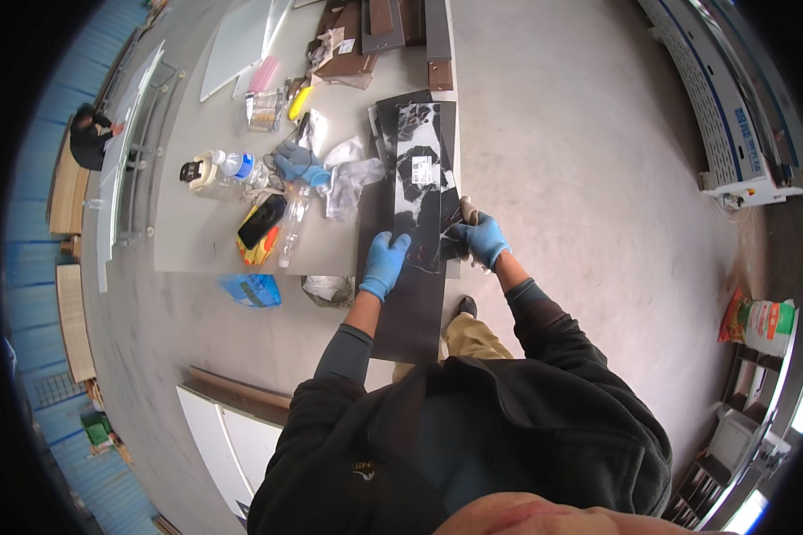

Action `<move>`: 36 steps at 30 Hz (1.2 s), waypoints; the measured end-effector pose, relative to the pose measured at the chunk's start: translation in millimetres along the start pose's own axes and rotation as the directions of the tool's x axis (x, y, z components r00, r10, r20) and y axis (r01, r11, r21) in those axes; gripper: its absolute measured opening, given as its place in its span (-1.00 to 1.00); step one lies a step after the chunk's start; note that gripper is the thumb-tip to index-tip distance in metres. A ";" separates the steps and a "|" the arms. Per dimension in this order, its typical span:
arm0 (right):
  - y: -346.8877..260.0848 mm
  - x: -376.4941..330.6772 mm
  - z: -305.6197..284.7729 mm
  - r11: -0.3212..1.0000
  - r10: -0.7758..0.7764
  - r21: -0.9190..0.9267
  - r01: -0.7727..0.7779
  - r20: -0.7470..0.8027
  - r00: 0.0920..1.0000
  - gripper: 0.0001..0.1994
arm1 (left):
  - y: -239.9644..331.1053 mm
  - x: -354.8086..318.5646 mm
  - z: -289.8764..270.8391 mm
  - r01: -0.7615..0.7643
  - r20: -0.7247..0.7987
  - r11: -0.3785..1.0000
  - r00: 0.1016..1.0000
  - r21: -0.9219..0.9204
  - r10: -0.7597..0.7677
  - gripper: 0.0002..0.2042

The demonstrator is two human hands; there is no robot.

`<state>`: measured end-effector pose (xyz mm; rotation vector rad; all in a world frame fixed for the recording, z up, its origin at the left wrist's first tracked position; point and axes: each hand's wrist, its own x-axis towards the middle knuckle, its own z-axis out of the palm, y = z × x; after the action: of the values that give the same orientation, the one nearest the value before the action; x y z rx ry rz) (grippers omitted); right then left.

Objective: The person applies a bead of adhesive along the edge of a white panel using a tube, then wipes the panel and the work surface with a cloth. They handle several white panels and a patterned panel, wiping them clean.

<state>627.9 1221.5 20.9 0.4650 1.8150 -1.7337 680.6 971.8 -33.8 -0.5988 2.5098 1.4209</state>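
A long dark panel lies along the table's right side and juts past its near edge. On it is a narrower black-and-white marble-patterned panel with a white label. My left hand, in a blue glove, rests on the dark panel beside the marbled one, its thumb apart from the fingers. My right hand, also gloved in blue, is closed at the panels' right edge. A pale, crumpled cloth pokes out of it. A dark marbled corner shows beside its fingers.
Left of the panels lie grey rags, spare gloves, a phone, a clear bottle and a yellow-handled tool. Brown boards are stacked at the far end. A person is at the far left; a long machine stands right.
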 end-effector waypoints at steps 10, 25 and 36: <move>-0.3 16.4 -11.0 0.995 0.027 -0.099 -0.016 0.108 0.994 -0.65 | -11.2 -13.7 -26.6 0.342 0.264 0.711 0.938 -0.615 -0.223 -0.53; 59.0 -1.2 -99.0 0.768 -0.291 0.634 0.084 0.230 0.929 -0.56 | 16.0 -31.8 -35.8 0.225 0.183 0.448 0.974 -0.865 -0.137 -0.74; 55.4 -111.5 -134.4 0.772 -0.259 0.610 0.180 0.043 0.965 -0.64 | 13.7 -3.0 -6.4 0.277 0.050 0.679 0.942 -0.680 -0.333 -0.57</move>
<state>725.3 1374.9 45.1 0.3824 1.2281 -2.4558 677.5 973.4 -18.7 -1.1500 1.7271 2.1883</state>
